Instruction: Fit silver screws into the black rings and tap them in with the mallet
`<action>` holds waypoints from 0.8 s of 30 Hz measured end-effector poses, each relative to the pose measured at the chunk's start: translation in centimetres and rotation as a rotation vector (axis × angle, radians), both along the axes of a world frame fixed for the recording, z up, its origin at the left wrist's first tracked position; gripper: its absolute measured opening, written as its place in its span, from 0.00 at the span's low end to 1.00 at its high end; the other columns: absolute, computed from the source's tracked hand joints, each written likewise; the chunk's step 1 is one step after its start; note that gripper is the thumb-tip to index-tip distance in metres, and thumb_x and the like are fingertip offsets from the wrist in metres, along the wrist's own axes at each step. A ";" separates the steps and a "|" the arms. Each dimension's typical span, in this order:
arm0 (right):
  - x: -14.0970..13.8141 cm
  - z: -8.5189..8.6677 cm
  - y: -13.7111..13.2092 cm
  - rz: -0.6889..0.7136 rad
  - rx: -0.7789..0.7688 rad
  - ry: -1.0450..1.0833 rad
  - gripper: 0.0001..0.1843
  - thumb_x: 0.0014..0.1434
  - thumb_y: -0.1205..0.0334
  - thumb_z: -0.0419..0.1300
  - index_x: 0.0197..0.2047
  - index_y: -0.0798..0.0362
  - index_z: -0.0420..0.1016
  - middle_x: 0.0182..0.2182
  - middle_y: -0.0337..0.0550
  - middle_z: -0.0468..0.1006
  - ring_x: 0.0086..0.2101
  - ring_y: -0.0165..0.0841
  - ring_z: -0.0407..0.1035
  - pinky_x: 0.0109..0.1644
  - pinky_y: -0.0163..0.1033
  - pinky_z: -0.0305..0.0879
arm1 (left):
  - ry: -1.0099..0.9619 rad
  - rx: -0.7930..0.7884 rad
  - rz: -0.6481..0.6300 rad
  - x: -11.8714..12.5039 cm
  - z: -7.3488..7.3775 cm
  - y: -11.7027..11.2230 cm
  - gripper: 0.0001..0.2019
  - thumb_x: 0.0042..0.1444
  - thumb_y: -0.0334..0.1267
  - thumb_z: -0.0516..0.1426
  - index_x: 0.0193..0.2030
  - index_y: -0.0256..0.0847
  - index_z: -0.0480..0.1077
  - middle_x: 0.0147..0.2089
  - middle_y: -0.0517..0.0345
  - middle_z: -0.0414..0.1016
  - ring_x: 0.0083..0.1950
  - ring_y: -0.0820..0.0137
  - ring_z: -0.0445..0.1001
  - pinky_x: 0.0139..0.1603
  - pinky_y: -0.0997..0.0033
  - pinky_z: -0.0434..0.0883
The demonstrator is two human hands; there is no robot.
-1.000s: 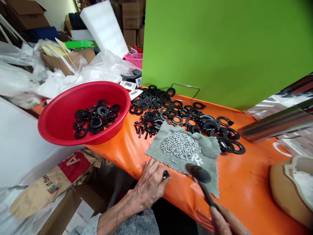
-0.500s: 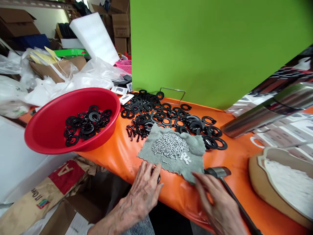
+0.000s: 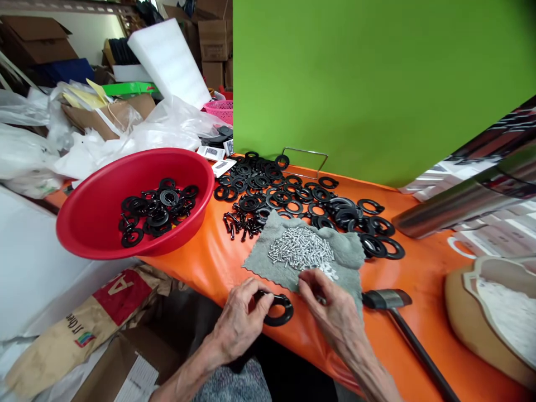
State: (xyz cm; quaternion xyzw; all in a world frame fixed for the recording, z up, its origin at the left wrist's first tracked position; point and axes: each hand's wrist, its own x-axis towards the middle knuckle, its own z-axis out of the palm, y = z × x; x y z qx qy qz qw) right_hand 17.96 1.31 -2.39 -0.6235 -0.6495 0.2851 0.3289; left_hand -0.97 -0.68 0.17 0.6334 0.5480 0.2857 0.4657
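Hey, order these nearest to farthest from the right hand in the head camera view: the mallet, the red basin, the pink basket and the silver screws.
1. Silver screws: piled on the grey cloth, just beyond the right hand.
2. Mallet: on the orange table, to the hand's right.
3. Red basin: off to the left on the table's edge.
4. Pink basket: farthest back, beyond the basin.

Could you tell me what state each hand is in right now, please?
Left hand: closed, holding a black ring.
Right hand: pinched at the grey cloth; anything held cannot be told.
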 end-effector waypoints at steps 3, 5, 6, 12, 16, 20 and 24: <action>-0.1 0.8 -1.7 -0.065 -0.074 0.157 0.14 0.61 0.50 0.53 0.37 0.52 0.69 0.27 0.41 0.76 0.26 0.32 0.71 0.30 0.36 0.67 | -0.144 -0.128 0.003 -0.3 0.2 0.2 0.12 0.62 0.43 0.51 0.36 0.39 0.70 0.32 0.59 0.70 0.32 0.72 0.65 0.35 0.73 0.65; -0.6 1.7 -2.8 -0.123 -0.135 0.316 0.15 0.61 0.49 0.54 0.38 0.52 0.69 0.26 0.40 0.75 0.28 0.31 0.71 0.32 0.35 0.69 | -0.197 -0.159 -0.002 -0.3 0.3 0.1 0.13 0.62 0.45 0.51 0.35 0.38 0.70 0.29 0.61 0.67 0.29 0.73 0.63 0.32 0.75 0.63; -1.0 2.1 -3.3 -0.161 -0.168 0.403 0.15 0.60 0.48 0.56 0.38 0.52 0.70 0.25 0.39 0.75 0.28 0.31 0.71 0.33 0.34 0.69 | -0.210 -0.164 -0.003 -0.3 0.3 0.1 0.14 0.61 0.46 0.51 0.35 0.38 0.69 0.29 0.62 0.66 0.29 0.73 0.62 0.32 0.75 0.62; -2.2 3.0 -5.2 -0.249 -0.238 0.560 0.15 0.52 0.47 0.64 0.34 0.51 0.75 0.28 0.40 0.76 0.30 0.31 0.70 0.36 0.34 0.69 | -0.212 -0.162 -0.001 -0.1 0.5 0.0 0.13 0.62 0.45 0.51 0.34 0.38 0.69 0.31 0.60 0.68 0.32 0.72 0.65 0.36 0.75 0.64; -1.7 2.5 -5.4 -0.198 -0.191 0.430 0.14 0.55 0.47 0.61 0.34 0.49 0.75 0.30 0.40 0.76 0.32 0.31 0.71 0.38 0.34 0.69 | -0.146 -0.121 -0.014 -0.2 0.8 -0.1 0.12 0.63 0.43 0.51 0.35 0.39 0.68 0.33 0.59 0.71 0.35 0.71 0.68 0.39 0.73 0.66; -0.7 2.5 -5.1 -0.001 -0.170 0.222 0.14 0.59 0.49 0.56 0.32 0.50 0.73 0.27 0.39 0.75 0.29 0.30 0.69 0.33 0.33 0.66 | -0.046 -0.013 -0.028 -0.1 0.8 -0.3 0.09 0.64 0.39 0.50 0.36 0.39 0.68 0.37 0.56 0.72 0.41 0.68 0.70 0.45 0.69 0.67; -0.9 2.6 -4.9 0.032 -0.157 0.166 0.14 0.61 0.50 0.54 0.31 0.50 0.72 0.25 0.39 0.75 0.27 0.30 0.68 0.32 0.35 0.66 | -0.015 0.126 -0.037 0.0 0.6 -0.4 0.08 0.64 0.37 0.50 0.37 0.39 0.68 0.37 0.55 0.72 0.41 0.67 0.71 0.47 0.67 0.68</action>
